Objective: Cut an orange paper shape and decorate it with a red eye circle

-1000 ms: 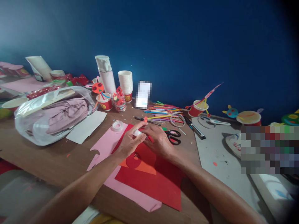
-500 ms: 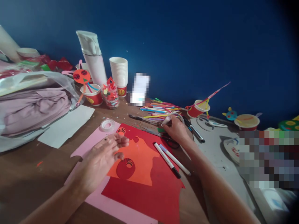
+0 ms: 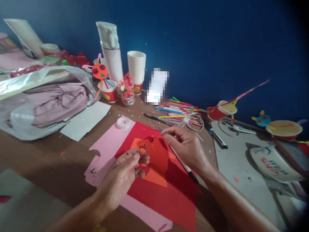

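Note:
My left hand [image 3: 120,178] hovers above the papers, its fingers curled and closed on a small orange paper eye [image 3: 143,148] with black drawn lashes. Beneath it lie an orange sheet [image 3: 156,175] with ragged cut edges and a larger red sheet [image 3: 166,203]. A second eye on a red disc is mostly covered by my fingertips. My right hand [image 3: 184,146] is over the red sheet's right edge, thumb and forefinger pinched together; whatever is between them is too small to make out. A white marker [image 3: 187,168] shows partly below that hand.
A tape roll [image 3: 123,122] rests on pink paper [image 3: 106,137]. Behind are colourful sticks [image 3: 178,111], a clear plastic loop [image 3: 196,122], stacked paper cups [image 3: 136,69], a jar of scraps [image 3: 127,93] and a flask [image 3: 112,61]. A plastic bag [image 3: 60,100] lies left, grey board [image 3: 231,161] right.
My right hand has left the clear plastic piece by the sticks and come toward my left hand. My left hand has moved slightly nearer me with the orange paper eye. The view has shifted left.

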Tool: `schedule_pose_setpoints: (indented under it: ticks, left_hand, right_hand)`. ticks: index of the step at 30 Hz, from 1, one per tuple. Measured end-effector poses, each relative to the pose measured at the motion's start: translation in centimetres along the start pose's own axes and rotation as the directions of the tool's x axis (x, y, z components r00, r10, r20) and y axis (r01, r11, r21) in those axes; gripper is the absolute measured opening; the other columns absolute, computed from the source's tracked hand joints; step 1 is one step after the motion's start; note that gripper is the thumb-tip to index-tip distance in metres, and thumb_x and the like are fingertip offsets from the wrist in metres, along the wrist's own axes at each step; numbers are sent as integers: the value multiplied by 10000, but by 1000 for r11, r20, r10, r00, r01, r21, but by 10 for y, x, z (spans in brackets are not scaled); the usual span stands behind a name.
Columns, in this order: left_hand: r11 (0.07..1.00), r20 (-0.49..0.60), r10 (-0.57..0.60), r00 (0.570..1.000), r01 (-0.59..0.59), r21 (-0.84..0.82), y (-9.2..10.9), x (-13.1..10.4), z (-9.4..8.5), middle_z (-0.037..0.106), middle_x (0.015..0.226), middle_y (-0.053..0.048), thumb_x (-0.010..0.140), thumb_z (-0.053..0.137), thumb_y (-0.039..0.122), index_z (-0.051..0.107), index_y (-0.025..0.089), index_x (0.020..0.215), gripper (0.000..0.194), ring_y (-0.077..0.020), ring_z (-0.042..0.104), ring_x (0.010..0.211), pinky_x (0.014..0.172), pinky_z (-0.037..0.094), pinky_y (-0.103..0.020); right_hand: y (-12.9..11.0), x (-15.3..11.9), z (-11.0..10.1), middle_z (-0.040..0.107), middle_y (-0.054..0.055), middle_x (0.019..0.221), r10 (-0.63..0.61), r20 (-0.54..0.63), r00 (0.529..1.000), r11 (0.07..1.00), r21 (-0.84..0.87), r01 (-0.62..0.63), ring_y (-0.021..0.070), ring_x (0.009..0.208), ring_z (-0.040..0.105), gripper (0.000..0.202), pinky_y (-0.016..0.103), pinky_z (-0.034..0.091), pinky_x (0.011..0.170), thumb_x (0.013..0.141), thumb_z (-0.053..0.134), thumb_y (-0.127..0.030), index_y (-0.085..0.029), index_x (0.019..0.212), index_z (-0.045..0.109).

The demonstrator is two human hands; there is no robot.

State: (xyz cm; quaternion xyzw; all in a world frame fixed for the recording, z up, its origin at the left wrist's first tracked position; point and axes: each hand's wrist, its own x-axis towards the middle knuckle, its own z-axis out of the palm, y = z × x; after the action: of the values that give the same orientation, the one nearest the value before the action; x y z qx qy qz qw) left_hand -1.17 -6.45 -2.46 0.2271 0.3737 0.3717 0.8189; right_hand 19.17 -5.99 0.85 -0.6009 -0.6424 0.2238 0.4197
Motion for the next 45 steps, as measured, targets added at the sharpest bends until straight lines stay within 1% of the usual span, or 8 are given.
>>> schedule_pose_setpoints:
  ticks: [5, 19, 23, 26, 28, 30, 32, 45]
  left_hand:
    - [999, -23, 38, 999, -37, 31, -5, -3, -1, 625, 876, -68, 701, 740, 313, 672, 193, 807, 173, -212, 550, 857, 601, 447, -278]
    - [995, 46, 24, 999, -28, 101, -10, -8, -6, 648, 906, -80, 796, 655, 289, 671, 175, 924, 172, -205, 578, 916, 615, 444, -247]
    - [964, 91, 0, 996, -24, 265, -2, -16, -21, 662, 955, -73, 834, 616, 295, 675, 201, 1005, 203, -161, 592, 835, 623, 471, -234]
    - [794, 108, 136, 985, -173, 582, 9, -21, -36, 681, 943, -55, 856, 581, 297, 680, 226, 1018, 203, -148, 617, 764, 631, 495, -250]
    - [488, 223, 395, 891, -409, 771, 17, -24, -41, 683, 937, -40, 836, 593, 229, 693, 221, 954, 155, -162, 629, 817, 703, 506, -274]
    - [95, 410, 602, 686, -571, 815, 22, -25, -43, 669, 930, -28, 804, 607, 142, 694, 211, 899, 147, -169, 621, 869, 772, 498, -292]
    - [-162, 538, 658, 527, -599, 785, 24, -24, -41, 649, 894, -18, 784, 617, 85, 687, 200, 878, 165, -155, 612, 846, 781, 493, -292]
    - [-533, 772, 531, 350, -570, 625, 18, -14, -39, 620, 867, -34, 736, 681, 69, 633, 208, 854, 189, -158, 561, 779, 690, 477, -303]
  right_hand:
    - [-1, -10, 29, 676, -10, 778, 149, 265, 953, 941, 257, -219, 145, 746, 613, 108, 267, 463, 708, 836, 569, -247, -211, 782, 656]
    - [-8, -18, 36, 612, -19, 693, 236, 372, 898, 877, 316, -361, 120, 670, 552, 117, 256, 425, 651, 791, 603, -257, -177, 706, 604]
    - [-8, -19, 39, 588, -24, 687, 268, 340, 902, 853, 352, -386, 111, 653, 522, 154, 253, 413, 641, 782, 616, -300, -172, 699, 593]
    - [-8, -20, 43, 583, -24, 674, 298, 348, 889, 830, 365, -422, 107, 637, 520, 173, 251, 412, 636, 763, 633, -319, -167, 690, 593]
    - [-9, -21, 47, 582, -23, 658, 324, 372, 870, 807, 372, -459, 106, 618, 519, 191, 246, 411, 615, 752, 640, -332, -164, 678, 589]
    - [-10, -23, 50, 580, -23, 652, 345, 392, 853, 791, 368, -489, 105, 608, 516, 206, 238, 408, 595, 750, 640, -345, -163, 669, 584]
    - [-12, -25, 52, 565, -28, 645, 358, 404, 842, 794, 344, -502, 102, 600, 507, 216, 232, 400, 582, 756, 634, -354, -165, 665, 582]
    - [-15, -31, 54, 541, -36, 641, 418, 541, 730, 691, 332, -642, 84, 585, 446, 222, 213, 355, 548, 768, 639, -358, -155, 687, 596]
